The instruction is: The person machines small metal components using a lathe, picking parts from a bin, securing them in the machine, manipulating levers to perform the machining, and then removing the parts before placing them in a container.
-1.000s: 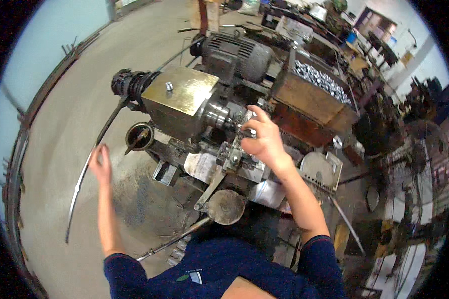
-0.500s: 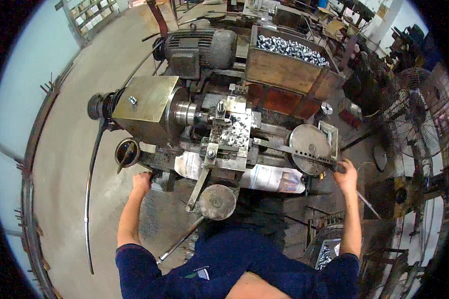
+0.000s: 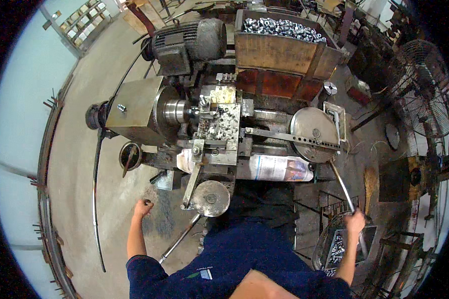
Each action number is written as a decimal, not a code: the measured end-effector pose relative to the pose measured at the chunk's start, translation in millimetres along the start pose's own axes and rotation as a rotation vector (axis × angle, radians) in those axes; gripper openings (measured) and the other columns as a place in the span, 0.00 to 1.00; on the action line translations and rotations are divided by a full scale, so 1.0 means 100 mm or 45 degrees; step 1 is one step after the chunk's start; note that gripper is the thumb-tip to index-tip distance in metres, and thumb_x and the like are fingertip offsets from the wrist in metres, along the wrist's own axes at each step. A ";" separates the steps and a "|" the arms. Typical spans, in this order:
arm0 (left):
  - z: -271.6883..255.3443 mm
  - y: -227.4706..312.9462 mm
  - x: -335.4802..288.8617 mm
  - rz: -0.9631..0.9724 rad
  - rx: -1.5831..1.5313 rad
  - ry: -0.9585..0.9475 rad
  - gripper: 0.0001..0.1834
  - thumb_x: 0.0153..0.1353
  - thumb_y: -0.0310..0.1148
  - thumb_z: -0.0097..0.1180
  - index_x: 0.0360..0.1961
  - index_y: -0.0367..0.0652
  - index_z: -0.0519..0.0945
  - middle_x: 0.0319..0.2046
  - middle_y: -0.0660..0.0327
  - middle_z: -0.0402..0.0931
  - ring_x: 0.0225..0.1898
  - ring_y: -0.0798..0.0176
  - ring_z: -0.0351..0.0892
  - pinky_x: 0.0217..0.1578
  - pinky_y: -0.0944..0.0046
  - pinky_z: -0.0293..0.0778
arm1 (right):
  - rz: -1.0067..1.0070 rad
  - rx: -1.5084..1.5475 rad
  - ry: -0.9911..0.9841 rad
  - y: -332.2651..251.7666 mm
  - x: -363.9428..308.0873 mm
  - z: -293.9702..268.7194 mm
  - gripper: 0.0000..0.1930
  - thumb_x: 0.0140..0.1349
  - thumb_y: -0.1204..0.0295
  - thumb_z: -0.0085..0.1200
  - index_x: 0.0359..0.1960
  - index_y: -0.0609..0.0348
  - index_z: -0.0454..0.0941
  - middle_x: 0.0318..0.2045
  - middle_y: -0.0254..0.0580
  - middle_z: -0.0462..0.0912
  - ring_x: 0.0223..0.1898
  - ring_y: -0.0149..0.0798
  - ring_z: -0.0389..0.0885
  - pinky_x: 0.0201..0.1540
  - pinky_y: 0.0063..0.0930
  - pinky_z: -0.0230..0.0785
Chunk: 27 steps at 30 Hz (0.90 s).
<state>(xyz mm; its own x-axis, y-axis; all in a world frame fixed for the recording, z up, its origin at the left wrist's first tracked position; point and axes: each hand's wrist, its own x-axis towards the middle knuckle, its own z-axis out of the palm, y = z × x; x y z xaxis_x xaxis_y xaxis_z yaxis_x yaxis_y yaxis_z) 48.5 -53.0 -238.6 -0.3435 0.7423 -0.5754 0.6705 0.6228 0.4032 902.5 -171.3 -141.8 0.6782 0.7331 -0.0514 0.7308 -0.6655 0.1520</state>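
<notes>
My right hand (image 3: 354,221) is closed round a long metal lever (image 3: 342,185), which slopes toward me from beside a large round plate (image 3: 312,127). My left hand (image 3: 143,208) is held away from the lathe-like machine, over the floor, its fingers curled around a small dark round piece (image 3: 147,202) that is mostly hidden. Near that hand lies a small metal block or tray (image 3: 163,179). Ahead, a shiny spindle chuck (image 3: 175,110) faces a tool slide (image 3: 218,127) strewn with dark chips. A smaller round plate (image 3: 210,198) sits in front of me, with a second lever (image 3: 181,237).
A wooden bin (image 3: 277,47) of shiny metal parts stands behind the machine, beside a motor (image 3: 189,45). To the right are a fan (image 3: 421,89) and a tray of small parts (image 3: 336,249) by my right forearm. A pot with a brush (image 3: 130,156) sits at left.
My right hand has come toward me from the end of the perforated bar and is now lower on the lever. My left hand has drawn back from the block. The view has shifted slightly.
</notes>
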 end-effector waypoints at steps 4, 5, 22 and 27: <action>0.04 0.03 -0.14 -0.007 -0.097 -0.090 0.18 0.51 0.36 0.56 0.40 0.34 0.76 0.19 0.59 0.76 0.14 0.66 0.75 0.18 0.66 0.72 | 0.056 0.227 -0.118 -0.42 -0.67 -0.20 0.26 0.33 0.66 0.54 0.40 0.63 0.72 0.25 0.57 0.78 0.29 0.59 0.77 0.34 0.48 0.69; 0.05 0.06 -0.14 -0.013 -0.124 -0.111 0.18 0.52 0.36 0.56 0.40 0.34 0.76 0.19 0.59 0.76 0.14 0.66 0.75 0.18 0.66 0.72 | 0.055 0.268 -0.113 -0.45 -0.75 -0.18 0.25 0.33 0.66 0.54 0.38 0.63 0.72 0.24 0.57 0.78 0.29 0.60 0.77 0.34 0.49 0.69; -0.14 0.71 0.12 0.238 0.014 0.260 0.20 0.50 0.36 0.57 0.42 0.33 0.75 0.27 0.50 0.78 0.27 0.59 0.78 0.32 0.60 0.75 | -0.005 0.207 -0.120 -0.43 -0.48 -0.40 0.14 0.39 0.63 0.52 0.26 0.57 0.78 0.25 0.54 0.79 0.30 0.57 0.77 0.35 0.46 0.69; -0.18 1.16 0.19 0.406 0.479 0.325 0.25 0.52 0.43 0.55 0.49 0.40 0.72 0.41 0.48 0.76 0.43 0.46 0.74 0.41 0.54 0.71 | 0.142 -0.009 -0.102 0.02 0.53 -0.38 0.17 0.43 0.60 0.51 0.34 0.53 0.78 0.35 0.49 0.79 0.39 0.52 0.77 0.41 0.47 0.67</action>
<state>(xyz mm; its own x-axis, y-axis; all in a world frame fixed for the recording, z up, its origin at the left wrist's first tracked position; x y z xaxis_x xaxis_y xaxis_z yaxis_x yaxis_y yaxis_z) 108.0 37.5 -190.2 -0.2022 0.9450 -0.2572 0.9398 0.2611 0.2206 937.0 -128.6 -106.5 0.7595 0.6407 -0.1125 0.6501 -0.7410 0.1681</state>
